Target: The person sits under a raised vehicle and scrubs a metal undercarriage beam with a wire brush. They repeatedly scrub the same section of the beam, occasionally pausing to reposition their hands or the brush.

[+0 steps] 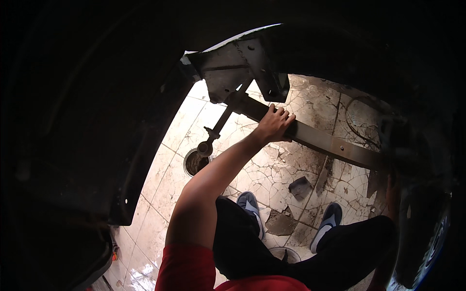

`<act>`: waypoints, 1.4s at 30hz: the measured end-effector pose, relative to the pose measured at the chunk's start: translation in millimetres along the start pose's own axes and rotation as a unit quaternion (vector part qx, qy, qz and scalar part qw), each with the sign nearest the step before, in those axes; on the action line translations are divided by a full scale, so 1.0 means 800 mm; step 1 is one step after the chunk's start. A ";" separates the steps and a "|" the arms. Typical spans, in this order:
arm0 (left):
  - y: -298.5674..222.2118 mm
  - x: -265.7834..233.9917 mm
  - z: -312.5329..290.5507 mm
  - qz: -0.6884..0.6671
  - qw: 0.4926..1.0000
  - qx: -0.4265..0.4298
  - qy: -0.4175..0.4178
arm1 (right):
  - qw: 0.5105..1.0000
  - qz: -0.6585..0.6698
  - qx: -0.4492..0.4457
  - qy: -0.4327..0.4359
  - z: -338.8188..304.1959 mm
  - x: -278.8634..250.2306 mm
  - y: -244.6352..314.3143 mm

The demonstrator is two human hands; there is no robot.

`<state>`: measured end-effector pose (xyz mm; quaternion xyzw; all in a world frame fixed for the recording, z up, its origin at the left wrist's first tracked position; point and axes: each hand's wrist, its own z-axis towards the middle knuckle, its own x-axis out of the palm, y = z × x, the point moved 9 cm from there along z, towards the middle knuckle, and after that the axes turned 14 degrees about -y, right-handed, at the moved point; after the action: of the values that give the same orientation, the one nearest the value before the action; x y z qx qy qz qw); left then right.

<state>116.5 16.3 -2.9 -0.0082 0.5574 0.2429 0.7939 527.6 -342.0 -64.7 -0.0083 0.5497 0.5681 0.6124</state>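
Observation:
My left hand (275, 123) is wrapped over a long, curved leaf spring (315, 138), its fingers bent across the top edge. The spring runs from a dark metal bracket (225, 72) at the upper left down into shadow on the right. Hanging from the spring's left end is a rod with a round eye (204, 148). On the right side, my right forearm (394, 196) rises into the dark beside the spring's far end. Deep shadow hides the fingers of my right hand, and I cannot tell what they touch.
A round tin (194, 164) with dark contents stands on the cracked tile floor (167, 186), below the rod. A loose dark piece (300, 188) lies between my feet. Black vehicle bodywork (87, 121) curves around above and left. At the right, a thin cable (350, 121) loops.

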 end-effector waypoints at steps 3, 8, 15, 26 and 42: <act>-0.009 0.001 0.013 -0.008 1.000 0.005 -0.007 | 0.975 -0.195 -0.109 -0.011 0.027 -0.012 -0.018; 0.008 0.008 -0.011 0.011 0.999 -0.003 0.035 | 0.995 -0.015 -0.092 0.043 -0.016 0.033 0.123; 0.000 -0.004 -0.001 0.002 1.000 0.004 0.012 | 0.984 -0.105 -0.138 -0.045 0.031 -0.009 0.093; -0.001 0.006 0.002 -0.028 0.999 0.000 0.025 | 0.999 0.002 -0.005 -0.047 0.027 -0.013 0.086; 0.008 0.001 -0.014 -0.005 1.000 0.004 0.014 | 0.997 -0.040 -0.057 0.036 0.014 0.045 0.129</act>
<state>104.3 19.1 -6.1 -0.0114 0.5693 0.2365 0.7873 452.9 -273.8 -21.4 -0.0860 0.5369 0.5729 0.6133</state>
